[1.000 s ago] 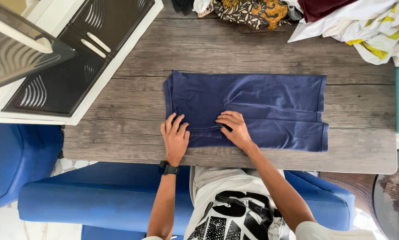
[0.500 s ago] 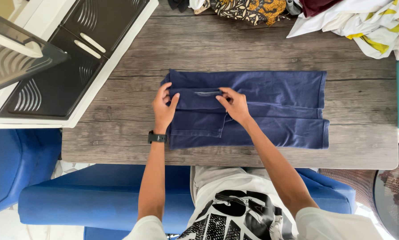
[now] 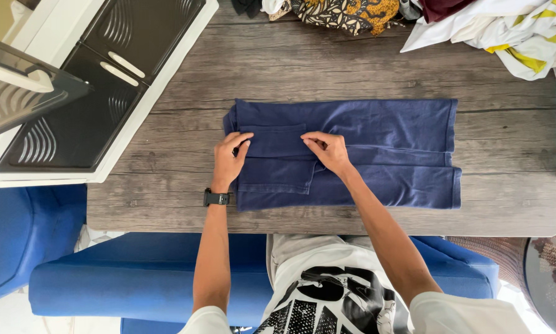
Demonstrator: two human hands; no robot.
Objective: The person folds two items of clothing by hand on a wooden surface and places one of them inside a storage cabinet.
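**Hands on a folded blue garment**

The navy garment (image 3: pixel 352 151) lay flat at the middle of the wooden table (image 3: pixel 166 185), its long axis running left to right. Both hands sat at its left end: the left hand (image 3: pixel 228 162) pinched the folded flap's left edge, the right hand (image 3: pixel 328 150) its right. A pile of clothes (image 3: pixel 488 25) lay beyond.

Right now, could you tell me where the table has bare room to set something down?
Bare wood lies between the navy garment and the clothes pile at the far edge, and left of the garment beside the black-doored cabinet. The near strip is narrow. The far right corner is crowded with white-and-yellow fabric.
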